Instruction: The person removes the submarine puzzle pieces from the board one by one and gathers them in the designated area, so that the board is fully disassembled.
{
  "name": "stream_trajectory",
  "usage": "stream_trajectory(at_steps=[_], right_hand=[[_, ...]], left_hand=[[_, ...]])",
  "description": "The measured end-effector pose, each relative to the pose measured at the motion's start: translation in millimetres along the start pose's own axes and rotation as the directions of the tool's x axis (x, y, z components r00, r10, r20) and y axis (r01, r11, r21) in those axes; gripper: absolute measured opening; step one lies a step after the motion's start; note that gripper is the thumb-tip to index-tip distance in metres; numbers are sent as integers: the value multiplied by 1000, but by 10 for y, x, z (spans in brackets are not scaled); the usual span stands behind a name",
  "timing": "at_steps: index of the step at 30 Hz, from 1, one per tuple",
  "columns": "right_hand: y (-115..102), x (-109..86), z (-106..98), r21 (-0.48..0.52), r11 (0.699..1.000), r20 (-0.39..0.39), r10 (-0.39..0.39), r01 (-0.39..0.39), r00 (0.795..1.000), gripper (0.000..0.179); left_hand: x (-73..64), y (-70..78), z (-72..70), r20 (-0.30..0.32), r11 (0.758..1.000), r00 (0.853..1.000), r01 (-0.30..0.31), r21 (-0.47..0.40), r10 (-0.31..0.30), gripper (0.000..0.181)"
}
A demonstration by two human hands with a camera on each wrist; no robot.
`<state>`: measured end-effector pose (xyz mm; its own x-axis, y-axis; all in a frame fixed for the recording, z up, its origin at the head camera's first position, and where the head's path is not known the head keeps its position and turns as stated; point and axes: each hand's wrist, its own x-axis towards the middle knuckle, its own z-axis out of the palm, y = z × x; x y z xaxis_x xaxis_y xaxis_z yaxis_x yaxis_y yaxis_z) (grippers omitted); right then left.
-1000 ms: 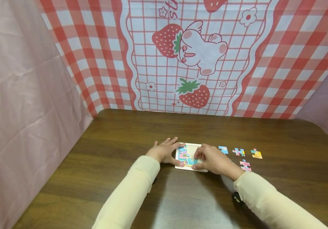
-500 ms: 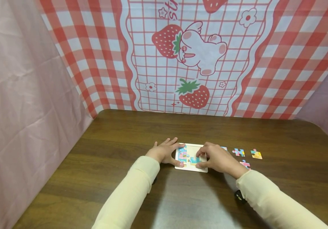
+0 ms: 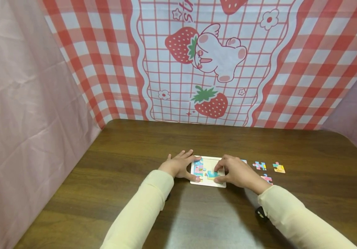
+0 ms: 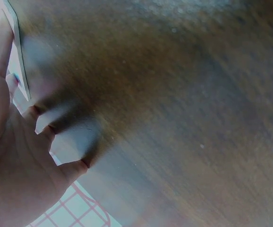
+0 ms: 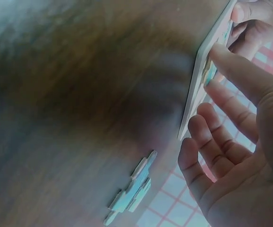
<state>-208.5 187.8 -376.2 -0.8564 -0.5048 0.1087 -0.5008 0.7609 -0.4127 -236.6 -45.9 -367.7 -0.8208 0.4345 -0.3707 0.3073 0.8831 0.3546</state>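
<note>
A shallow puzzle tray (image 3: 208, 183) with a pale border lies on the table between both hands. Its left column holds pink and blue pieces (image 3: 198, 168). My left hand (image 3: 179, 165) rests on the tray's left side, fingers spread, thumb and index finger on the border and pieces. A teal and yellow puzzle piece (image 3: 211, 174) lies in the tray's lower part, right of the filled column. My right hand (image 3: 235, 173) pinches it at its right side between thumb and index finger; its other fingers curl loosely beside the tray, as the right wrist view shows.
Loose puzzle pieces lie right of the tray: a blue and pink one (image 3: 260, 166), a yellow one (image 3: 279, 167) and a pink one (image 3: 267, 178) partly behind the right wrist. Another blue piece (image 3: 244, 161) shows behind the right hand. A checked strawberry cloth (image 3: 209, 69) hangs behind the table.
My right hand has shifted slightly right with the teal piece, mostly in the first half second, and now covers more of the loose pieces. The left hand has stayed in place.
</note>
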Motion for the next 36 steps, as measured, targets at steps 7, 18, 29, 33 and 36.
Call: stream_trajectory(at_steps=[7, 18, 29, 33, 36], right_hand=[[53, -35, -30, 61, 998, -17, -11, 12, 1000, 23], [143, -109, -144, 74, 996, -49, -44, 47, 998, 25], [237, -240, -283, 66, 997, -89, -32, 38, 996, 23], [292, -301, -337, 55, 998, -102, -38, 44, 994, 24], [348, -369, -380, 61, 998, -106, -27, 34, 994, 25]], left_hand=[[-5, 9, 2, 1, 1000, 1000, -2, -13, 2, 85], [-1, 0, 0, -3, 1000, 1000, 0, -18, 0, 85], [-17, -5, -8, 5, 1000, 1000, -13, -27, 14, 85], [-11, -6, -5, 5, 1000, 1000, -13, -23, 13, 85], [-8, -3, -1, 6, 1000, 1000, -11, -21, 11, 86]])
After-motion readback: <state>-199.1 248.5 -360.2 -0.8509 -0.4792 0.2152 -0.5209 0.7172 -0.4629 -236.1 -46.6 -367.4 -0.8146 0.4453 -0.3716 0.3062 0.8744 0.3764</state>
